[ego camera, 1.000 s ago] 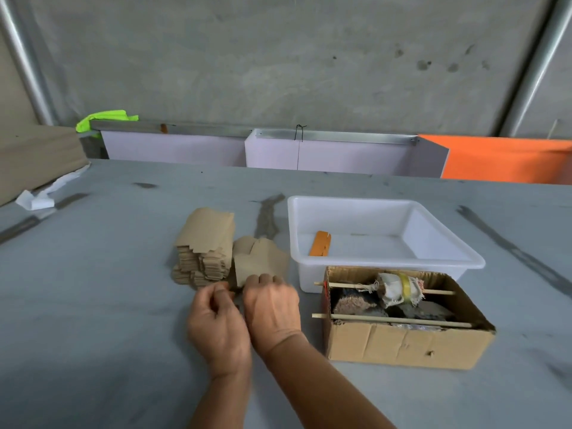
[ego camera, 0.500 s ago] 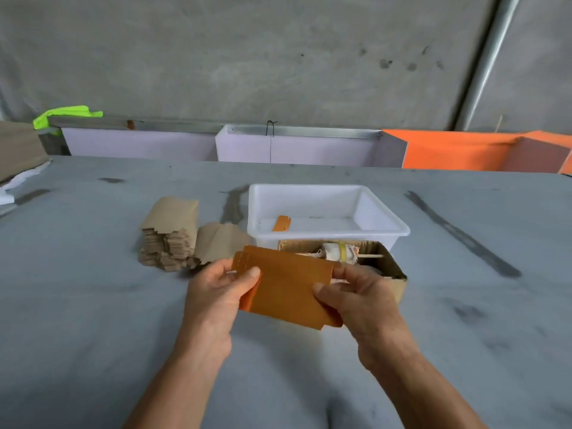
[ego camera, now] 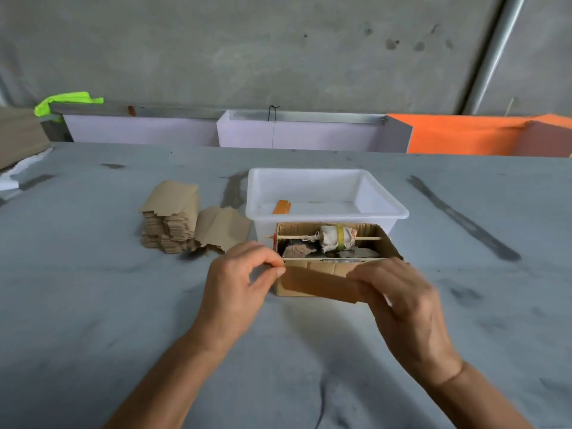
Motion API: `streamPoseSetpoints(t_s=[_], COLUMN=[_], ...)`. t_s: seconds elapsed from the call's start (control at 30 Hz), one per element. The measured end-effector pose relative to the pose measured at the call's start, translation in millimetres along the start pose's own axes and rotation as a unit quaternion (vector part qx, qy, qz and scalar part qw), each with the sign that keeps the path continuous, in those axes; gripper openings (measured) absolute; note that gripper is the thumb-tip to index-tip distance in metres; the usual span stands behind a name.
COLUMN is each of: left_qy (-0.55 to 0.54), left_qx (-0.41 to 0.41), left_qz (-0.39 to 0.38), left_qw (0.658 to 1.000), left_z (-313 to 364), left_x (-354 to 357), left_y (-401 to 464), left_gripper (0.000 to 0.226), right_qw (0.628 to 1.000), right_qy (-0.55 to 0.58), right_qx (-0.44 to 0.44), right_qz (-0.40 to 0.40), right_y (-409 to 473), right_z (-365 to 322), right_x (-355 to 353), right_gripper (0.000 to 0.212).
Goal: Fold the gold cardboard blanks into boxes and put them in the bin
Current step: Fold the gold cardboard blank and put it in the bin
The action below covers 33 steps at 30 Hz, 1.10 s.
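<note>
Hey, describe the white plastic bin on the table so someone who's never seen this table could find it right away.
On the grey table, look at the middle, just past the open brown cardboard box of scraps. The white rectangular plastic bin stands right behind it, right of the stack of tan cardboard blanks. It is the only white container there, with one small orange piece inside.

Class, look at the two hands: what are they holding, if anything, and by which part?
One cardboard blank, brown side showing: left hand pinches its left end, right hand grips its right end.
</note>
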<state>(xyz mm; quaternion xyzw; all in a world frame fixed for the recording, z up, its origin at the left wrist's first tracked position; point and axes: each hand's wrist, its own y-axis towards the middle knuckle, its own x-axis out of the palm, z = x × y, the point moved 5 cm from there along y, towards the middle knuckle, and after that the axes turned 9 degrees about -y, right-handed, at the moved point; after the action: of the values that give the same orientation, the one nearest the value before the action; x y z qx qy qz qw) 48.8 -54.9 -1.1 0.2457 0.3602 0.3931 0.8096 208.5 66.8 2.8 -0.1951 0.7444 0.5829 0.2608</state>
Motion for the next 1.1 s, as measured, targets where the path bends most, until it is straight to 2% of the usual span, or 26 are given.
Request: streamPoseSetpoints(t_s=[0.07,0.17,0.23,0.37,0.47,0.6,0.73,0.9,1.1], left_qy=[0.091,0.167,0.189,0.183,0.142,0.080,0.094,0.135,0.129], left_qx=[0.092,0.140,0.146,0.132,0.074,-0.086,-0.172,-0.248,-0.322], left_qz=[-0.060,-0.157,-0.205,-0.248,-0.257,-0.200,-0.181,-0.201,-0.167], left_qw=[0.990,0.963,0.949,0.942,0.953,0.973,0.964,0.938,0.923], left_z=[3.2,-1.3,-5.7,-10.9,-18.0,-34.2,-41.9,-48.1,-52.7], left_x=[6.6,21.7,30.3,38.6,40.7,40.6,45.5,49.7,43.0], left_y=[-14.2,-42.8,-56.2,-61.1,-64.2,-66.7,-65.3,-68.1,-65.3], left_gripper=[0.008,0.015,0.023,0.021,0.011,0.008,0.007,0.012,0.023], right_qw=[0.993,0.982,0.981,0.984,0.979,0.966,0.942,0.906,0.853], right_qy=[-0.078,-0.118,-0.110,-0.071,-0.046,-0.069,-0.092,-0.074,-0.050], right_qx=[-0.080,-0.123,-0.109,-0.021,0.039,0.125,0.196,0.297,0.357], right_qz=[-0.023,-0.084,-0.121,-0.161,-0.192,-0.215,-0.256,-0.292,-0.377], right_y=[-16.6,-47.3,-60.8,-64.6,-64.7,-67.5,-65.0,-59.6,-56.0], right_z=[-4.1,-7.6,-6.8,-0.8,3.5,11.3,19.6,30.1,40.9], right_x=[0.8,14.0,22.9,28.1,30.1,33.3,40.4,46.1,49.4], right_gripper=[0.019,0.029,0.038,0.011,0.009,0.010,0.015,0.013,0.019])
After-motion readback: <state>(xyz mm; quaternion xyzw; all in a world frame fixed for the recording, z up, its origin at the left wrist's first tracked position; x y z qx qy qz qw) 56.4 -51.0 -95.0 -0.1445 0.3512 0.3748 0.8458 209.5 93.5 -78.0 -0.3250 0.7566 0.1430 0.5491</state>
